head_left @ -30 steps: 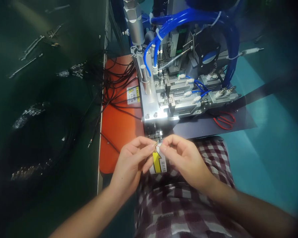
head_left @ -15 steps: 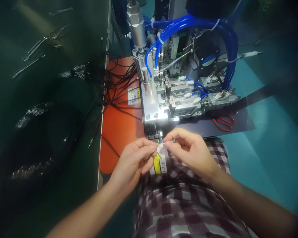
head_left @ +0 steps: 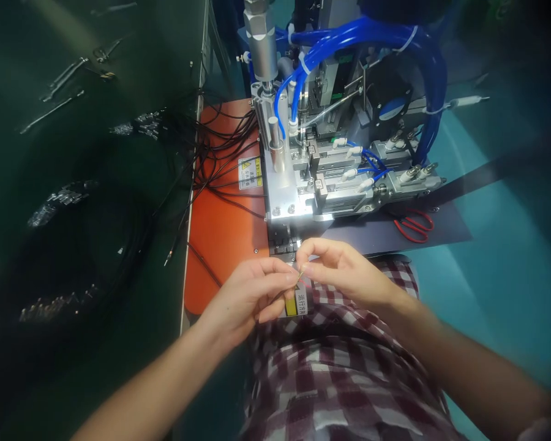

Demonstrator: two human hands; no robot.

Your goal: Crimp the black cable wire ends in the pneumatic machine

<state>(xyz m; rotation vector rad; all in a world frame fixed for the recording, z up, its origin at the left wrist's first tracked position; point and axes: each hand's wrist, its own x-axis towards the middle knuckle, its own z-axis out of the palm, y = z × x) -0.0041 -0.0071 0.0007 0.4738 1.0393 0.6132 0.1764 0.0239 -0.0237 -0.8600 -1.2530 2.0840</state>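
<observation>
Over the front edge of the machine, my left hand point(head_left: 252, 288) is closed, thumb and fingers pinching a thin dark cable close to its end. Fine wires point(head_left: 300, 278), yellowish with a trace of red, stick out past those fingertips. My right hand point(head_left: 342, 269) pinches the wire tips between thumb and forefinger, its fingertips almost touching the left ones. Fingers hide most of the cable. Behind and below the hands is a white label point(head_left: 302, 300) with a yellow arrow, partly covered.
A metal machine point(head_left: 294, 190) with blue air tubes point(head_left: 362, 30) stands ahead on an orange board point(head_left: 224, 226). Black cables point(head_left: 206, 165) cross that board to the dark surface at left, where cable bundles and wrenches point(head_left: 64, 79) lie. Red-handled scissors point(head_left: 414, 226) rest at right.
My right hand first drew a little to the right, away from the left fingertips, and has now come back against the wires. My left hand has shifted slightly right, covering more of the label.
</observation>
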